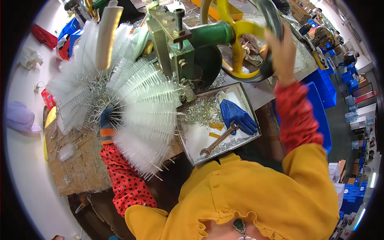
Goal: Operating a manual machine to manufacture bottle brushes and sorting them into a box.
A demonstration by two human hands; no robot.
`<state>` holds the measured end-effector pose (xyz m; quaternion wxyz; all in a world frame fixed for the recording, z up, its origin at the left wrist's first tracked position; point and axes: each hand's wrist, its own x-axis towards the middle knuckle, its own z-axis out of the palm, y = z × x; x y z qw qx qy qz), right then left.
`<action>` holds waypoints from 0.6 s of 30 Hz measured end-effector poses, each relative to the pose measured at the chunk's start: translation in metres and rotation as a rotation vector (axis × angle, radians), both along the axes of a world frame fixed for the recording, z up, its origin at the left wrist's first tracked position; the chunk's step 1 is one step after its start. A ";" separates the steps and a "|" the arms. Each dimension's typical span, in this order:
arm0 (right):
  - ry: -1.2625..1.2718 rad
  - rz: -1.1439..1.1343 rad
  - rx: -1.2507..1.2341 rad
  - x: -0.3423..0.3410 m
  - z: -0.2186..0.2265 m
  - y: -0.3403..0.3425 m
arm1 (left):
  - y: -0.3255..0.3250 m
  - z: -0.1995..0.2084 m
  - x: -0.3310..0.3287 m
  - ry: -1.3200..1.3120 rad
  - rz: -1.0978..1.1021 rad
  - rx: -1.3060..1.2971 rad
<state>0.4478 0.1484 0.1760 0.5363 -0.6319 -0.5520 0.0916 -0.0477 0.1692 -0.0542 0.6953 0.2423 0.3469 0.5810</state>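
My left hand (106,119), in a blue glove with an orange and grey cuff, is closed among the wire loop ends of many white bristle brushes (140,92). Its fingertips are hidden by the wires. The brushes fan out around it, bristles outward. On the right, my bare right hand (285,56) grips the rim of a handwheel (242,48) with yellow spokes; motion blurs both. A green shaft (210,34) joins the wheel to a metal machine (170,44), which stands just beyond the brushes.
Below the machine, a shallow tray (192,150) holds small metal wire pieces, an open-end wrench (219,139) and an empty blue glove (237,115). A worn wooden bench (76,164) lies at left. Blue bins (320,116) stand at right. A pale handle-like bar (107,38) hangs over the brushes.
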 end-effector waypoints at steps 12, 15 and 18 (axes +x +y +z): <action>-0.252 0.166 -0.069 0.029 0.022 0.026 | 0.006 -0.012 -0.018 -0.072 -0.223 -0.050; -0.394 0.154 -0.310 0.027 0.063 0.079 | 0.005 -0.006 -0.015 -0.199 -0.271 -0.073; -0.558 0.215 -0.413 0.041 0.079 0.124 | 0.003 0.002 -0.008 -0.065 -0.109 -0.079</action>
